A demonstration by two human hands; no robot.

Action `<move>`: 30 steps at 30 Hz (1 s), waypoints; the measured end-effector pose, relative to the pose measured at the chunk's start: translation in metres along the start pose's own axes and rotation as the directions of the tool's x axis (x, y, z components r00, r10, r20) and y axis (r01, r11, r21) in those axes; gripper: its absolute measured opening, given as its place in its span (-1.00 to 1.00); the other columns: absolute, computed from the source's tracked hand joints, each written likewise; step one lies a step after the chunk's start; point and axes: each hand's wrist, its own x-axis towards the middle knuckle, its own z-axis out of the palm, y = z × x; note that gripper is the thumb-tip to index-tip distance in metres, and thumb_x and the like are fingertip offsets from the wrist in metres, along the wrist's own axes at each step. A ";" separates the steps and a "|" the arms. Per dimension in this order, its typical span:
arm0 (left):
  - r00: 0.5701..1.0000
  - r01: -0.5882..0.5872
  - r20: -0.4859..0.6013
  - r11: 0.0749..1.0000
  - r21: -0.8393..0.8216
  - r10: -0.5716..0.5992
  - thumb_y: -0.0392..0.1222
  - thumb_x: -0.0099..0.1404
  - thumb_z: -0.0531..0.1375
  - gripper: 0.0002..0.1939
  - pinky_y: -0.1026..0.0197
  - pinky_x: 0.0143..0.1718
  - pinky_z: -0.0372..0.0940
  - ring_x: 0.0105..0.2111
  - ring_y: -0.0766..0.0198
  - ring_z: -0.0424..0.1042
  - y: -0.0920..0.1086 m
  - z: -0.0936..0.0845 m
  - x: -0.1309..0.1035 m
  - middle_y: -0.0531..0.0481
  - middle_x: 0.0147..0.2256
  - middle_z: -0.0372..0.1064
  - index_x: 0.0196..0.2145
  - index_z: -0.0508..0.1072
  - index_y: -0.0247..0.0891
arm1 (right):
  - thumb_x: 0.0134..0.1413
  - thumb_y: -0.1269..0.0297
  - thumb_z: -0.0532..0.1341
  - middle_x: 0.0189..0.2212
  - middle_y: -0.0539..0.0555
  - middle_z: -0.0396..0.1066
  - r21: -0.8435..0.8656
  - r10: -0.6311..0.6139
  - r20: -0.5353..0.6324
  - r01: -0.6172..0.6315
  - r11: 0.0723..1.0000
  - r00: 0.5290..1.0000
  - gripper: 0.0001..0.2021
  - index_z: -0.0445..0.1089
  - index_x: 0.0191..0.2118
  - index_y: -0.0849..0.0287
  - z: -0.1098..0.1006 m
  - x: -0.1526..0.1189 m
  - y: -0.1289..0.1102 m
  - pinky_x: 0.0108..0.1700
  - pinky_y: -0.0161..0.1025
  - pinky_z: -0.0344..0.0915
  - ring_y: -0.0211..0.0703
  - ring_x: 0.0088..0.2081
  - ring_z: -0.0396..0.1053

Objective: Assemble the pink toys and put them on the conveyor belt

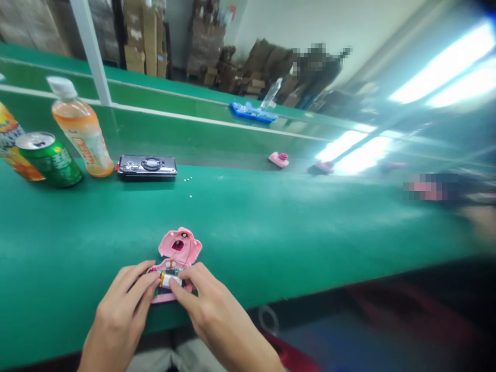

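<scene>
A pink plastic case lies opened in front of me, its lower half (164, 298) holding a green circuit board and dark parts. The other half, a pink shell (166, 244) with a dark opening, lies just beyond it, joined by thin wires. My left hand (126, 297) grips the lower half's left side, its fingertips close to the yellow-taped end of a silver battery (172, 281). Thumb and finger of my right hand (211, 302) close on the battery's right part, over the board. My fingers cover some of the case's sides.
Across the green table (271, 227) stand a green can (50, 160), an orange drink bottle (83, 134) and a phone-like device (147, 166). Tiny white bits lie nearby. Behind run a belt with pink pieces (279, 159) and a blue tray (253, 112). Another person is at right.
</scene>
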 end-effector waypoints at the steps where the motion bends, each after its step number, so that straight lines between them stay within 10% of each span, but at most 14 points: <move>1: 1.000 -0.010 0.024 1.000 -0.012 0.010 -0.18 0.52 0.12 -0.81 0.24 0.08 0.37 0.02 0.21 0.45 -0.001 -0.001 0.001 -0.03 0.00 0.48 0.03 0.46 -0.11 | 0.37 0.47 0.18 -0.10 0.18 0.44 -0.009 0.006 0.018 -0.006 1.000 1.000 -0.78 0.44 0.06 0.26 -0.001 0.001 -0.002 -0.04 -0.20 0.46 -0.06 -0.08 0.39; 8: 0.985 -0.006 0.172 1.000 -0.028 0.011 -0.06 0.47 0.19 -0.70 0.13 0.02 0.49 0.04 0.10 0.48 -0.015 -0.007 -0.004 -0.10 0.05 0.45 0.11 0.43 -0.07 | 0.36 0.42 0.21 -0.23 0.13 0.31 -0.039 0.094 -0.189 -0.103 0.994 0.977 -0.67 0.46 0.17 0.07 0.021 -0.007 0.000 -0.24 -0.21 0.40 -0.09 -0.22 0.27; 18: 0.982 -0.036 0.184 0.999 0.011 0.034 -0.20 0.50 0.11 -0.66 0.08 0.02 0.50 0.09 0.08 0.45 -0.009 -0.006 -0.007 -0.16 0.12 0.37 0.17 0.43 -0.02 | 0.38 0.13 0.21 -0.44 0.00 0.11 0.164 0.337 -0.577 -0.299 0.940 0.744 -0.77 0.63 -0.07 -0.02 0.049 -0.024 -0.009 -0.43 -0.23 0.28 -0.13 -0.40 0.21; 23: 0.985 0.000 0.170 1.000 0.019 -0.003 -0.20 0.50 0.09 -0.70 0.07 0.03 0.49 0.10 0.08 0.44 -0.004 -0.003 -0.007 -0.15 0.12 0.35 0.11 0.46 -0.03 | 0.33 -0.18 -0.62 -0.45 0.15 0.31 0.167 0.703 0.070 -0.703 0.691 0.708 0.08 0.58 -0.03 0.31 -0.023 0.039 0.045 -0.44 -0.15 0.29 -0.09 -0.46 0.30; 26: 0.981 0.008 0.194 1.000 0.019 -0.011 -0.20 0.50 0.09 -0.71 0.02 0.07 0.46 0.13 0.05 0.42 -0.001 -0.006 -0.006 -0.14 0.15 0.34 0.10 0.46 -0.03 | 0.29 -0.41 -0.07 -0.62 0.08 0.34 0.060 0.613 0.402 -0.688 0.723 0.680 -0.18 0.56 -0.50 0.25 -0.054 0.117 0.076 -0.46 -0.24 0.22 -0.24 -0.58 0.21; 30: 0.979 0.029 0.201 1.000 0.011 -0.031 -0.22 0.49 0.10 -0.69 0.00 0.07 0.46 0.11 0.06 0.43 0.001 -0.006 -0.006 -0.13 0.13 0.36 0.10 0.47 -0.02 | -0.17 -0.32 0.46 -0.72 -0.03 0.27 -0.115 0.484 0.718 -0.601 0.791 0.500 -0.40 0.44 -0.66 0.20 -0.048 0.189 0.076 -0.51 -0.28 0.13 -0.32 -0.64 0.11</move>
